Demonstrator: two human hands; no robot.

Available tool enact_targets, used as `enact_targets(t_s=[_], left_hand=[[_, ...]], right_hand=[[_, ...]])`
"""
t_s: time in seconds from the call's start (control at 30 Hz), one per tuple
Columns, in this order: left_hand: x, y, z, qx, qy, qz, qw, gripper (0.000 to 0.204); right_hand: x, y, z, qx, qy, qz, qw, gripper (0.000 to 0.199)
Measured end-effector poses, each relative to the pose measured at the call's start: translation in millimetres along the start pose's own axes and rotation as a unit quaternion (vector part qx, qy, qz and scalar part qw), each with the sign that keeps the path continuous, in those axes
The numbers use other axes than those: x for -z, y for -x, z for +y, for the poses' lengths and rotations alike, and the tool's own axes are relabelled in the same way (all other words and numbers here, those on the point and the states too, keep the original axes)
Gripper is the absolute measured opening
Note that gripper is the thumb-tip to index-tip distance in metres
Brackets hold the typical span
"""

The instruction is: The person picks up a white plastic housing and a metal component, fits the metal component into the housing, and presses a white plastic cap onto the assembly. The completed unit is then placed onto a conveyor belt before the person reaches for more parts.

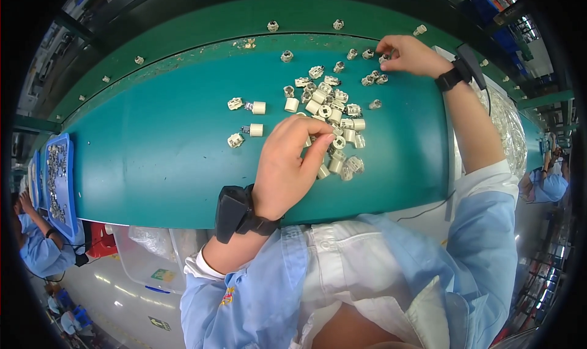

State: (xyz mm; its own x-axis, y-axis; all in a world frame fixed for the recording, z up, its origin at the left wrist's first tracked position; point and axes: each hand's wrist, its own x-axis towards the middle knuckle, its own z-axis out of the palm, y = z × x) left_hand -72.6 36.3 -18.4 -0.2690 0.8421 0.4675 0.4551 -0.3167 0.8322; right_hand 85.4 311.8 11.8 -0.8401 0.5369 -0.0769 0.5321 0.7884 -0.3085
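My left hand is over the near left side of a heap of cream plastic parts, thumb and forefinger pinched together; whatever lies between the tips is hidden. Cream cylindrical sleeves and small cream-and-metal connector pieces make up the heap on the green work surface. Farther off to the right, my right hand has its thumb and fingers closed around a small cream-and-metal connector piece. A small group of similar connector pieces lies just below those fingers.
Left of the heap, two sleeves with metal inserts lie beside cream pieces. A blue tray of small parts stands far left. More pieces dot the far green ledge. Clear plastic bagging lies right. Other people sit at both sides.
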Motion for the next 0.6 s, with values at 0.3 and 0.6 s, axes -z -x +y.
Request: enact_targets(t_s=[0.3,0.6], left_hand=[[0,0,-3,0.001,0.0,0.013,1.0,0.008],[4,0,2,0.03,0.001,-0.013,0.999,0.008]], right_hand=[[-14,-71,4,0.053,-0.009,0.131,0.99,0.025],[-11,-74,-49,0.093,-0.117,0.006,0.989,0.018]])
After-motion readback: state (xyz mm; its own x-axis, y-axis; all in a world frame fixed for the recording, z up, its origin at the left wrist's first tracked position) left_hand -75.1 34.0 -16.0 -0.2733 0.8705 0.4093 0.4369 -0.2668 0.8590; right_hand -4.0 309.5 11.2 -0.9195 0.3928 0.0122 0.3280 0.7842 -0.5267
